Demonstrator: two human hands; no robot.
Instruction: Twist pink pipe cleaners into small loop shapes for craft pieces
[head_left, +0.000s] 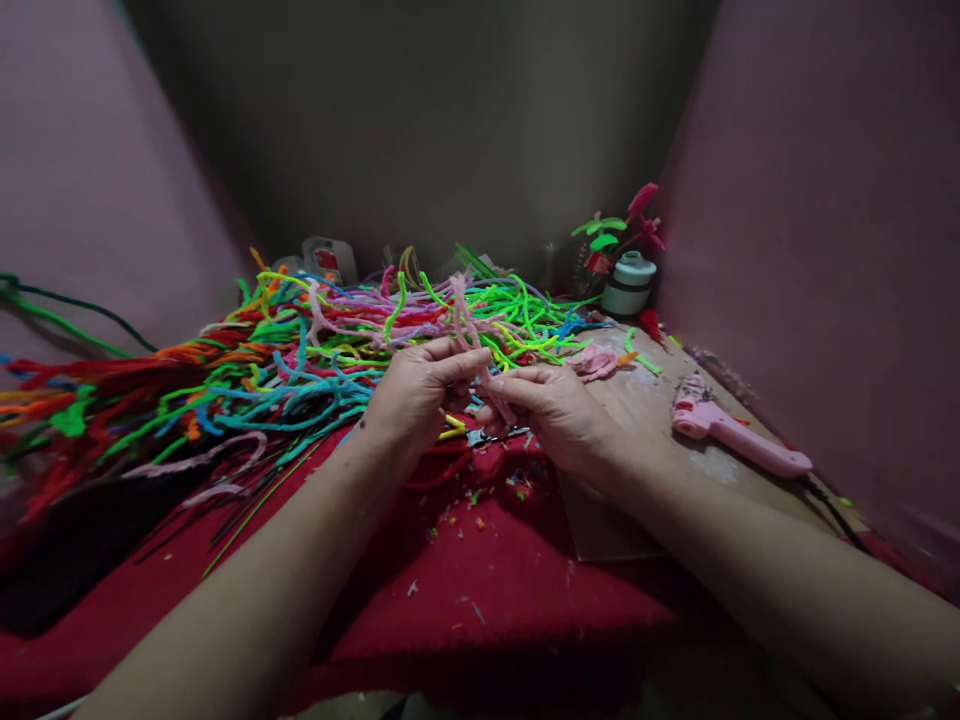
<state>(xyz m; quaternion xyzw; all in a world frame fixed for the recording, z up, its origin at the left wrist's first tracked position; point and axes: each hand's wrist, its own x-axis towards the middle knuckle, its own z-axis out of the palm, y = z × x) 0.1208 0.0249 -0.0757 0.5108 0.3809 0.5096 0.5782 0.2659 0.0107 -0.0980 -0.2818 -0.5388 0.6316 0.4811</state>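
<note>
Both of my hands meet over the front of the table, pinching a pale pink pipe cleaner (463, 312) that looks bent back on itself. My left hand (424, 385) grips it between thumb and forefinger, with its upper part sticking up above the fingers. Lower down, my right hand (559, 410) has its thumb and fingertips closed on the same pipe cleaner. Beneath the hands lies a pair of scissors (476, 437), partly covered by the fingers. A pink pipe-cleaner shape (592, 362) with an orange tip rests just beyond my right hand.
A large heap of coloured pipe cleaners (300, 375) spreads over the left and back. A pink glue gun (739, 435) lies on a brown board (622, 530) at right. Behind it stands a pale jar (630, 283) near pipe-cleaner flowers (645, 205). Scraps dot the red cloth (510, 590).
</note>
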